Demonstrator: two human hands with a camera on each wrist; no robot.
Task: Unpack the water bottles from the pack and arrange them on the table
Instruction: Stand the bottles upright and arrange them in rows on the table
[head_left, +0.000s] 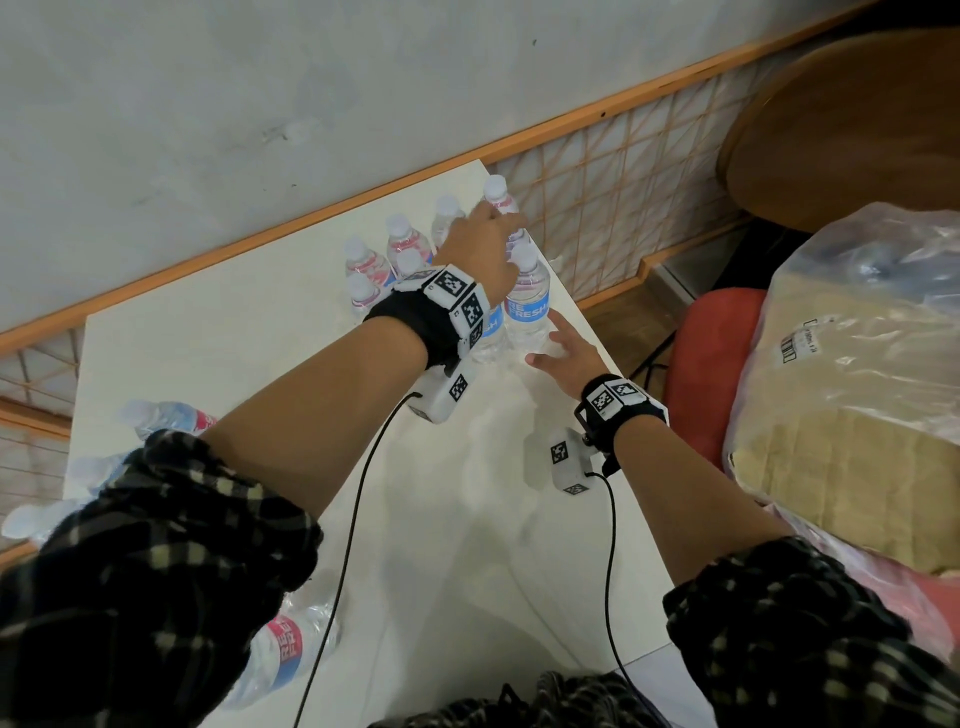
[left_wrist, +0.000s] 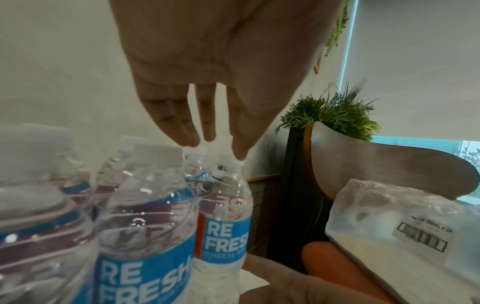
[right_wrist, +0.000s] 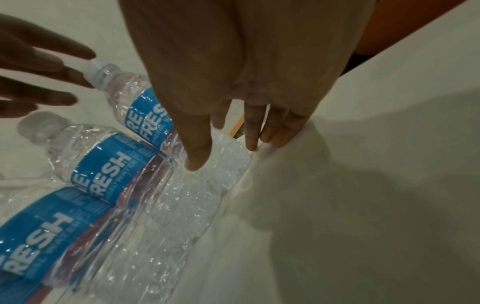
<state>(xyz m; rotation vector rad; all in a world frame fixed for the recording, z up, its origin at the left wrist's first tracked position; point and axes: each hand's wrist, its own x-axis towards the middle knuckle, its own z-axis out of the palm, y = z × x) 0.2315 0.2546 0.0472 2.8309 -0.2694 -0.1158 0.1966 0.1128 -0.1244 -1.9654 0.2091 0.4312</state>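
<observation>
While a cluster of upright water bottles (head_left: 410, 249) stands at the far right corner of the white table (head_left: 457, 519), the left hand (head_left: 480, 244) reaches over them, its fingers (left_wrist: 207, 123) straight and slightly parted, the tips at or just above the white cap of the farthest bottle (head_left: 497, 193) by the table's edge; none of them curls round anything. The right hand (head_left: 563, 351) lies low beside the nearest bottle (head_left: 527, 306), palm down, fingers spread and extended, with the thumb (right_wrist: 200, 148) against that bottle's clear lower body and the other fingertips near the table surface. Each bottle is clear, filled with water, capped in white and wrapped in a blue and red label reading REFRESH. More bottles of the same kind (head_left: 166, 415) lie on their sides at the near left of the table, partly hidden by the plaid sleeve (head_left: 156, 545). To the right, resting on a red chair (head_left: 696, 364), sits a large clear plastic bag (head_left: 852, 395) with a barcode sticker, holding something pale tan that cannot be identified.
</observation>
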